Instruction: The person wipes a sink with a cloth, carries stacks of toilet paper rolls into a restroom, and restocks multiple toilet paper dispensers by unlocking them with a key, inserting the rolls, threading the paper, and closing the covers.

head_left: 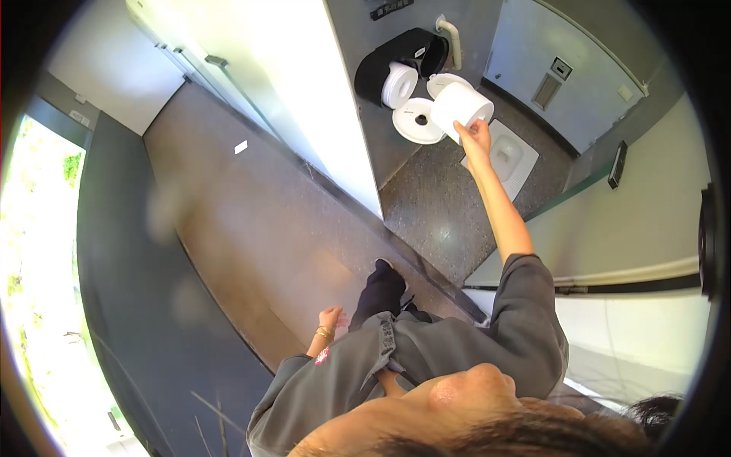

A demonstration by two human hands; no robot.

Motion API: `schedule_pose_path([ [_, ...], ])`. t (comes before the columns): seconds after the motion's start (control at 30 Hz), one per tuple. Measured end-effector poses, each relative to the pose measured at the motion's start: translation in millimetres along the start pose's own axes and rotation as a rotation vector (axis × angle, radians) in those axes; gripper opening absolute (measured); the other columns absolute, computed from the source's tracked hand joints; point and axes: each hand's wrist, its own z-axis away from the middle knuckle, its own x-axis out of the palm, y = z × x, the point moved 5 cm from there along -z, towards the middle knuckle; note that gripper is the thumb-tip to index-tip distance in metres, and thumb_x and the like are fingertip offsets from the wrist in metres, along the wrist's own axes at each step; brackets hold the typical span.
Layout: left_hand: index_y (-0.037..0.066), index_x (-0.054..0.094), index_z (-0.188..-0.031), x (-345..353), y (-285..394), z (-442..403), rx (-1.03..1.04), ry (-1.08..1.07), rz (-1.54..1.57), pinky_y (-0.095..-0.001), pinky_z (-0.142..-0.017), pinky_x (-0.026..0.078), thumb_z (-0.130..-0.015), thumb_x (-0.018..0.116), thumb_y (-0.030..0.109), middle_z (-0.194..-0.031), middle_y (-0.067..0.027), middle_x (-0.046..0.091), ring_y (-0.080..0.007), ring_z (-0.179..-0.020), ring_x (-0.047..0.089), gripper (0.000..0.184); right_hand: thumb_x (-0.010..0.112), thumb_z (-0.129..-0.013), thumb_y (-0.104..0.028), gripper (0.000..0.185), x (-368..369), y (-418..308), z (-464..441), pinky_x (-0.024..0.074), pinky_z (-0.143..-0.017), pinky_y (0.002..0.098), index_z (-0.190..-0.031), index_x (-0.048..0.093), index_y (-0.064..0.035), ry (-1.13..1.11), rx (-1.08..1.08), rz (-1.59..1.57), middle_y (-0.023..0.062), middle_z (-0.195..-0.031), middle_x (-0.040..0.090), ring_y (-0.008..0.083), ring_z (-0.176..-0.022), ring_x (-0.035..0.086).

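Note:
My right hand (475, 137) stretches out into the stall, its fingers gripping the lower edge of a large white toilet paper roll (459, 109). Just beyond the roll, a black double toilet paper dispenser (378, 65) is fixed to the wall. A round white disc (418, 120) with a dark centre hangs down below it, and a second white disc (444, 82) lies partly behind the roll. Another white roll (400, 85) sits in the dispenser's near side. My left hand (330, 319), with bracelets at the wrist, hangs by my hip with fingers curled; something pale and pinkish shows beside it.
A squat toilet (505, 156) is set in the stall floor below my right forearm. A white grab bar (451, 38) stands beside the dispenser. The stall door (632, 221) is at the right, a partition (297, 84) at the left. A white paper piece (241, 147) lies on the corridor floor.

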Motion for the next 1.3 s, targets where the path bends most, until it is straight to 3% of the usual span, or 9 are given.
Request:
schedule_pose_path([
  [0.37,-0.001,0.055,-0.111,21,97,-96,-0.131,0.064,0.063,-0.0406,-0.06,0.055,-0.086,0.057,0.019,-0.094,-0.0182,0.065,-0.0324,-0.075,0.066,0.032,0.083,-0.064,-0.028,0.053,92,90,-230,0.0469,-0.076,0.0353,-0.097,0.052,-0.0017,0.106,-0.175,0.485,0.0129,-0.087,0.059,0.0241,-0.084,0.059],
  [0.77,0.002,0.059,-0.106,41,154,-95,-0.053,0.03,0.003,-0.0394,-0.071,0.055,-0.085,0.061,0.021,-0.091,-0.0161,0.067,-0.0294,-0.082,0.067,0.029,0.067,-0.082,-0.007,0.038,162,144,-257,0.0412,-0.06,0.0241,-0.111,0.043,-0.0069,-0.111,-0.005,-0.136,0.0057,-0.097,0.05,0.0084,-0.07,0.049],
  [0.87,0.004,0.06,-0.108,49,169,-98,0.217,-0.09,-0.69,-0.0381,-0.073,0.054,-0.084,0.062,0.024,-0.091,-0.0135,0.068,-0.0273,-0.085,0.067,0.032,0.061,-0.084,-0.006,0.034,164,140,-258,0.0405,-0.059,0.0248,-0.112,0.043,-0.0063,-0.142,0.058,-0.017,0.006,-0.094,0.05,0.0094,-0.069,0.047],
  [1.0,0.006,0.061,-0.111,76,181,-122,0.61,-0.146,-1.457,-0.0364,-0.077,0.053,-0.083,0.062,0.027,-0.091,-0.0101,0.069,-0.0244,-0.088,0.067,0.035,0.063,-0.083,-0.014,0.035,158,147,-271,0.0414,-0.062,0.026,-0.111,0.043,-0.0059,-0.201,-0.238,0.272,0.0071,-0.092,0.048,0.0143,-0.071,0.047],
  [1.03,0.006,0.061,-0.112,80,184,-131,0.55,-0.143,-1.373,-0.036,-0.078,0.053,-0.083,0.063,0.028,-0.09,-0.0092,0.069,-0.0237,-0.089,0.066,0.036,0.065,-0.081,-0.014,0.037,152,139,-268,0.0417,-0.062,0.0261,-0.111,0.044,-0.0064,-0.231,-0.266,0.338,0.0071,-0.092,0.048,0.0148,-0.071,0.047],
  [1.1,0.001,0.065,-0.101,89,173,-158,0.097,-0.078,-0.208,-0.0344,-0.065,0.055,-0.086,0.059,0.024,-0.083,-0.0118,0.068,-0.0238,-0.078,0.067,0.028,0.067,-0.077,-0.014,0.042,138,115,-263,0.0423,-0.063,0.0262,-0.111,0.044,-0.0073,-0.303,-0.326,0.461,0.0071,-0.093,0.048,0.0158,-0.071,0.048],
  [1.13,-0.001,0.065,-0.099,111,195,-156,-0.025,0.02,-0.128,-0.033,-0.061,0.055,-0.087,0.058,0.022,-0.081,-0.0125,0.068,-0.0234,-0.074,0.067,0.027,0.071,-0.072,-0.018,0.046,131,100,-261,0.0463,-0.074,0.0335,-0.111,0.05,-0.0058,-0.435,-0.156,0.511,0.015,-0.101,0.052,0.0267,-0.088,0.054],
  [1.23,0.001,0.061,-0.11,172,269,-130,0.279,-0.03,-0.421,-0.03,-0.066,0.054,-0.088,0.059,0.019,-0.092,-0.0093,0.068,-0.0185,-0.074,0.065,0.029,0.07,-0.071,-0.011,0.044,109,132,-271,0.0438,-0.062,0.0231,-0.113,0.057,-0.0091,-0.29,-0.215,0.373,0.0052,-0.095,0.056,0.0112,-0.067,0.049],
  [1.3,0.002,0.062,-0.109,223,330,-90,0.531,-0.083,-0.649,-0.0287,-0.066,0.052,-0.088,0.059,0.018,-0.092,-0.0098,0.068,-0.0175,-0.074,0.065,0.027,0.074,-0.074,-0.014,0.04,98,135,-277,0.0437,-0.06,0.021,-0.111,0.062,-0.0108,-0.17,0.041,0.228,0.004,-0.095,0.058,0.0071,-0.062,0.048],
])
